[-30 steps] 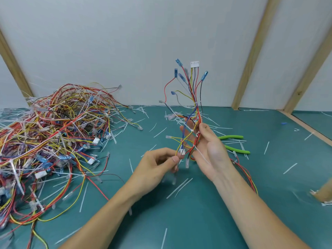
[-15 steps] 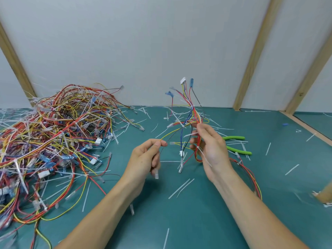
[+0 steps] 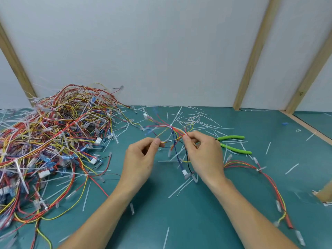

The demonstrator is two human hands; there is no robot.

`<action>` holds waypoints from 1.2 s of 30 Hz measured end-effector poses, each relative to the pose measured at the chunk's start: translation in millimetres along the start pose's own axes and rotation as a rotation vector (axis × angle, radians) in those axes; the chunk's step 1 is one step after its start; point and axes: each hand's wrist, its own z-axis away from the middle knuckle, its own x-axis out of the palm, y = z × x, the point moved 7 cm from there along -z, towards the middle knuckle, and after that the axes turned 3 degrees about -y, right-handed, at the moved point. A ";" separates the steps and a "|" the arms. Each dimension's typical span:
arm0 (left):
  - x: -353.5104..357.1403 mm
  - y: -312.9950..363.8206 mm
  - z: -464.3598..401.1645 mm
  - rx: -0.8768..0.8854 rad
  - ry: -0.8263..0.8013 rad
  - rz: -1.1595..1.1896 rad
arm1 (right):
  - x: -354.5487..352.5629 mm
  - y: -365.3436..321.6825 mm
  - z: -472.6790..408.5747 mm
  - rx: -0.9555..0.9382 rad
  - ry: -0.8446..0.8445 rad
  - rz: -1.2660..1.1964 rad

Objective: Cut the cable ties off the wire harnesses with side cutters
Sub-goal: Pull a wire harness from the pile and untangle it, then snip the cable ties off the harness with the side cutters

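Note:
A wire harness (image 3: pixel 172 131) of red, yellow, blue and black wires hangs low over the green table between both hands. My right hand (image 3: pixel 203 155) grips its bundle near a white cable tie (image 3: pixel 170 125). My left hand (image 3: pixel 142 157) pinches a yellow wire of the same harness. The harness tail (image 3: pixel 265 177) trails right across the table. Green-handled side cutters (image 3: pixel 231 143) lie on the table just behind my right hand, untouched.
A big tangled pile of harnesses (image 3: pixel 50 141) fills the left of the table (image 3: pixel 197 221). Cut white tie pieces (image 3: pixel 194 117) litter the surface. A wooden rail (image 3: pixel 305 126) bounds the right side; a white wall stands behind. A tan object (image 3: pixel 325 194) sits at the right edge.
The harness has tipped from upright down toward the table, its ends now pointing left and away. Both hands dropped lower, and my left hand moved in to pinch a wire.

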 end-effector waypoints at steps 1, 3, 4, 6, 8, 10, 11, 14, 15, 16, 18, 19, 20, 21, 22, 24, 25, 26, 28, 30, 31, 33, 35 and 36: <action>0.9 -1.6 -0.3 -0.009 -0.009 -0.016 | 0.2 -0.3 -0.3 -0.002 -0.011 0.037; 7.9 -10.5 -0.9 -0.112 -0.085 0.066 | 3.2 -0.7 -1.8 -0.011 -0.066 0.006; 13.4 -14.7 0.0 -0.177 -0.138 0.139 | 5.8 -0.9 -2.1 -0.014 -0.105 -0.048; 20.6 -18.8 3.2 -0.267 -0.196 0.247 | 11.7 -1.7 -0.9 -0.004 -0.182 -0.147; 20.5 -18.8 4.1 -0.292 -0.182 0.299 | 15.4 -1.5 -0.1 -0.001 -0.234 -0.167; 15.9 -20.9 2.7 -0.302 -0.112 0.334 | 12.3 1.8 -2.9 0.019 -0.218 -0.130; 12.7 -22.3 1.8 -0.306 -0.070 0.350 | 4.4 6.9 -7.1 0.056 -0.156 -0.110; 3.2 -20.4 -0.2 -0.236 0.018 0.318 | -37.5 27.8 -20.8 0.128 0.143 0.093; 1.9 -17.3 0.0 -0.183 0.026 0.260 | -49.1 37.6 -23.6 0.154 0.185 0.201; 2.3 -14.0 0.6 -0.130 0.026 0.196 | -54.1 49.2 -26.4 0.205 0.151 0.309; 2.9 -6.9 3.1 -0.037 0.036 0.108 | -50.5 75.6 -27.2 0.339 -0.046 0.480; 1.8 -2.5 4.1 0.015 0.057 0.079 | -47.7 85.0 -25.9 0.394 -0.120 0.536; -0.8 3.0 4.9 0.077 0.086 0.049 | -45.6 89.6 -24.8 0.422 -0.157 0.570; -3.6 9.5 6.0 0.147 0.114 0.020 | -44.8 92.1 -24.5 0.437 -0.168 0.585; -6.3 15.4 7.1 0.212 0.136 0.000 | -44.8 93.5 -25.3 0.438 -0.163 0.590; -8.3 22.1 8.3 0.265 0.146 -0.015 | -46.4 93.3 -26.3 0.438 -0.160 0.612; -7.7 22.0 8.0 0.252 0.138 -0.018 | -46.4 93.9 -26.3 0.442 -0.167 0.621; -6.3 20.0 7.3 0.227 0.129 -0.021 | -45.7 94.8 -26.3 0.446 -0.174 0.621; -3.4 14.5 6.0 0.175 0.108 -0.022 | -43.8 95.1 -24.8 0.455 -0.181 0.595; -2.3 10.0 4.4 0.128 0.091 0.001 | -42.9 93.1 -25.4 0.439 -0.162 0.561; -2.9 8.1 3.3 0.109 0.089 0.019 | -44.1 89.8 -26.7 0.422 -0.129 0.544; -4.3 4.7 1.4 0.071 0.093 0.049 | -53.0 79.2 -30.0 0.376 0.019 0.453; -3.2 1.4 0.8 0.026 0.084 0.055 | -65.9 65.0 -32.6 0.279 0.207 0.274; -2.2 -0.1 0.5 0.010 0.076 0.040 | -71.1 58.1 -33.3 0.226 0.279 0.167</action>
